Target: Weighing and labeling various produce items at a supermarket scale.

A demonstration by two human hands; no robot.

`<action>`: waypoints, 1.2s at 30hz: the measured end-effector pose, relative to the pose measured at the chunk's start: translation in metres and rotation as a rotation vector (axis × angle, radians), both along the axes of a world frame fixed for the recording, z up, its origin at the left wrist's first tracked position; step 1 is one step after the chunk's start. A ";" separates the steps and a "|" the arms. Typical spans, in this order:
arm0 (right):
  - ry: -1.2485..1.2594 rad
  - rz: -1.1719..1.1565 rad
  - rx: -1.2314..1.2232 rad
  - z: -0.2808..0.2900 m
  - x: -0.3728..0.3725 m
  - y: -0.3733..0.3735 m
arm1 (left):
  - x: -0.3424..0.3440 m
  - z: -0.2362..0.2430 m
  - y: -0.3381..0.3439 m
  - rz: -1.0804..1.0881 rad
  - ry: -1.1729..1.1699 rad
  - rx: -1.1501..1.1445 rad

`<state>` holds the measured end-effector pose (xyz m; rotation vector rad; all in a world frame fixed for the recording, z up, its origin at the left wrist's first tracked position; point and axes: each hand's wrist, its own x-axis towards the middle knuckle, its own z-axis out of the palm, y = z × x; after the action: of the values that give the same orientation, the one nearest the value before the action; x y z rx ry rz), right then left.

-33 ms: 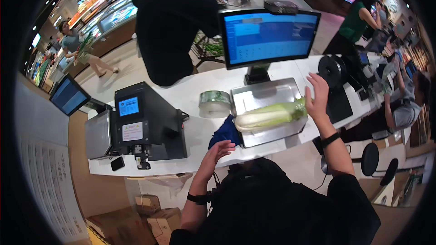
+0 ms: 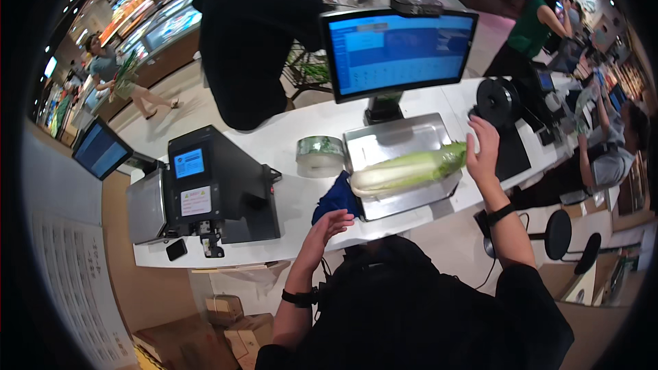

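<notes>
A long napa cabbage [image 2: 404, 171] lies across the metal pan of a scale [image 2: 394, 138], its white base to the left and its pale green leafy end to the right. Beside that leafy end is my right hand [image 2: 484, 147], open with nothing in it; whether the thumb touches the leaves I cannot tell. My left hand [image 2: 329, 228] hovers at the counter's near edge, fingers outstretched and holding nothing. Just beyond it a crumpled dark blue cloth [image 2: 337, 199] sits against the pan's left side. A roll of green-printed tape or film [image 2: 321, 155] stands to the left of the pan.
Behind the scale rises a monitor [image 2: 401, 55]. A dark machine [image 2: 223, 188] with a small screen occupies the counter's left part, a small black object [image 2: 176, 249] near it. Right of the scale is a black reel [image 2: 498, 101]. A person in black [image 2: 257, 48] stands across the counter.
The view has shifted slightly, moving the counter a little up and left. My right hand sits slightly nearer to me relative to the cabbage's leafy end. My left hand has barely moved.
</notes>
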<state>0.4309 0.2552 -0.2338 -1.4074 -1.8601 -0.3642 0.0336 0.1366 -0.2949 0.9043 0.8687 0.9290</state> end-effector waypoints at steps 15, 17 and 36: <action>0.080 -0.012 -0.922 -0.174 0.124 -0.120 | 0.111 -0.022 0.038 -0.067 0.174 -0.148; 0.048 0.076 -0.935 -0.180 0.125 -0.114 | 0.121 -0.026 0.039 -0.039 0.183 -0.175; 0.431 0.613 -0.871 -0.100 0.134 -0.043 | 0.185 -0.024 0.017 0.216 0.866 0.097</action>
<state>0.5649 0.2122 -0.3342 -1.1710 -2.0164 1.0790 0.2187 0.1536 -0.3184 1.3454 1.6925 0.7523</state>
